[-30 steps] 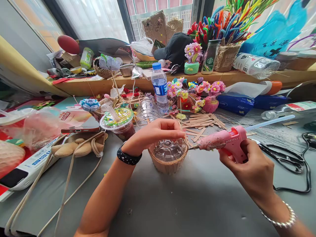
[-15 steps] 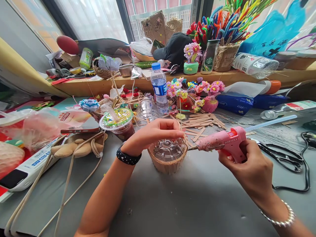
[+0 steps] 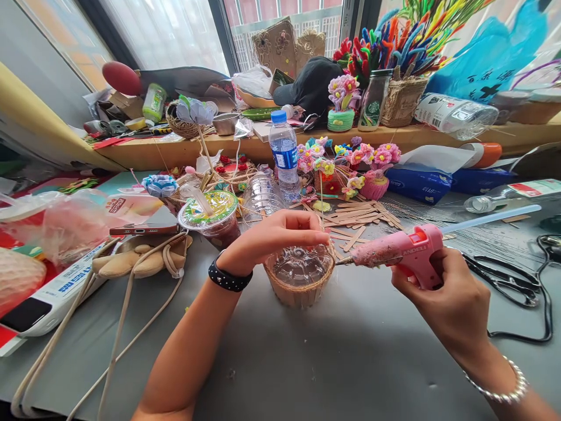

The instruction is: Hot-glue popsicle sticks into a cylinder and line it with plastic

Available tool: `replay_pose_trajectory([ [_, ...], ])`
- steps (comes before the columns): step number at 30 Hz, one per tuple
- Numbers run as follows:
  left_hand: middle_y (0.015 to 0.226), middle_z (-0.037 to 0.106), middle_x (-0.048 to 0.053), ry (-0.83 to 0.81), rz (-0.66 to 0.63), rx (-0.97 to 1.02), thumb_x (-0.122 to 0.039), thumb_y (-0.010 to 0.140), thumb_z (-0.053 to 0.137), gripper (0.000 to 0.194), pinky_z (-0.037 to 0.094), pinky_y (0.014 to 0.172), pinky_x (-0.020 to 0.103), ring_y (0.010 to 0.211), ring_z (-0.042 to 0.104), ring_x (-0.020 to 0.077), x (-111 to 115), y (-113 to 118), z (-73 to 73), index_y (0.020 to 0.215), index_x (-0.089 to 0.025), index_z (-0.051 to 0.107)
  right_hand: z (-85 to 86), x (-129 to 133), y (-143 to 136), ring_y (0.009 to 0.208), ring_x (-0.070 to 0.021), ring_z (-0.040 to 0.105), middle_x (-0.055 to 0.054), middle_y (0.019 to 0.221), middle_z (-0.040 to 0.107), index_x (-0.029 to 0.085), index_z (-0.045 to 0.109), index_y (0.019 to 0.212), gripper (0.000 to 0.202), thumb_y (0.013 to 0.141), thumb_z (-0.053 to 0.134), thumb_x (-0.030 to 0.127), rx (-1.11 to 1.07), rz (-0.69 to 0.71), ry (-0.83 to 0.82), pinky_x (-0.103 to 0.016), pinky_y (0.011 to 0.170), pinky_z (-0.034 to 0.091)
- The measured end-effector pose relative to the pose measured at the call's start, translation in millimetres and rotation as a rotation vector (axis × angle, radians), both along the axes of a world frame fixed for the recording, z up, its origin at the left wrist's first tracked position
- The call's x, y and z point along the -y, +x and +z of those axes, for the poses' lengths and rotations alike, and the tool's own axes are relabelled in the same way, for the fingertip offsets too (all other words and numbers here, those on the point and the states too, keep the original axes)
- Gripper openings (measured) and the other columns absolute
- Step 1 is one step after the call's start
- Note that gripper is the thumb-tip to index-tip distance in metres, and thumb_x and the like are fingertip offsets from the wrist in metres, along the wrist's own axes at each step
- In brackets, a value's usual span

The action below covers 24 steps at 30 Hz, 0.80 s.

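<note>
A small round basket (image 3: 298, 292) with wooden-stick sides, a twine rim and a clear plastic inside stands on the grey table. Over its far rim is my left hand (image 3: 289, 234), fingers bent and pinched on a thin twine (image 3: 321, 199) that rises from the fingertips. My right hand (image 3: 451, 298) is wrapped round the handle of a pink glue gun (image 3: 401, 252). The metal nozzle points left and meets the basket's right rim, or is very close to it. A translucent glue stick (image 3: 495, 218) sticks out from the gun's back.
Loose wooden sticks (image 3: 363, 215), a blue-capped water bottle (image 3: 284, 155) and a lidded drink cup (image 3: 210, 216) lie or stand beyond the basket. Black scissors (image 3: 508, 275) and a cable are at right. A phone (image 3: 140, 230) and a beige corded pouch (image 3: 140, 262) are at left.
The glue gun and my right hand have shifted slightly right in the view. My left hand keeps its pinch at the basket's rim, and the whole view has moved a little.
</note>
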<state>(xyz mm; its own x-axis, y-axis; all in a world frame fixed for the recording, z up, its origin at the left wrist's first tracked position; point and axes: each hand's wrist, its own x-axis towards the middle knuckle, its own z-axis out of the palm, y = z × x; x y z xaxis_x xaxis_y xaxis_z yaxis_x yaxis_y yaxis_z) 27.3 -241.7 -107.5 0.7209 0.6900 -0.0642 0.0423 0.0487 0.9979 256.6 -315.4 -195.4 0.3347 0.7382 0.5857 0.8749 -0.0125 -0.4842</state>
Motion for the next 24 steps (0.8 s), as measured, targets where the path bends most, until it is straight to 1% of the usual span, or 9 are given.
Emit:
replay_pose_trajectory([
  [4, 0.063, 0.048, -0.005, 0.000, -0.015, 0.016, -0.018, 0.077, 0.056, 0.017, 0.034, 0.058, 0.015, 0.059, 0.044, 0.0029, -0.4, -0.6, -0.9, 0.061, -0.012, 0.050, 0.2, 0.2, -0.9, 0.046, -0.0154, 0.047, 0.000, 0.056, 0.051, 0.022, 0.045, 0.078, 0.037, 0.060, 0.055, 0.052, -0.020, -0.004, -0.020, -0.028, 0.046, 0.036],
  [17, 0.063, 0.048, -0.004, 0.036, -0.020, 0.016, -0.018, 0.076, 0.057, 0.018, 0.034, 0.057, 0.014, 0.059, 0.043, 0.0030, -1.4, -0.9, -2.0, 0.061, -0.012, 0.050, -2.8, -0.7, 1.3, 0.047, -0.0159, 0.046, 0.000, 0.058, 0.052, 0.022, 0.045, 0.079, 0.039, 0.060, 0.055, 0.054, -0.034, -0.015, -0.023, -0.028, 0.047, 0.035],
  [24, 0.065, 0.049, -0.004, 0.013, -0.007, -0.001, -0.020, 0.076, 0.058, 0.020, 0.035, 0.057, 0.014, 0.059, 0.044, 0.0036, -1.3, -0.5, -2.6, 0.060, -0.012, 0.049, 1.1, -0.9, 0.0, 0.047, -0.0168, 0.046, -0.001, 0.058, 0.052, 0.022, 0.045, 0.077, 0.035, 0.059, 0.056, 0.051, -0.051, -0.048, -0.025, -0.029, 0.047, 0.035],
])
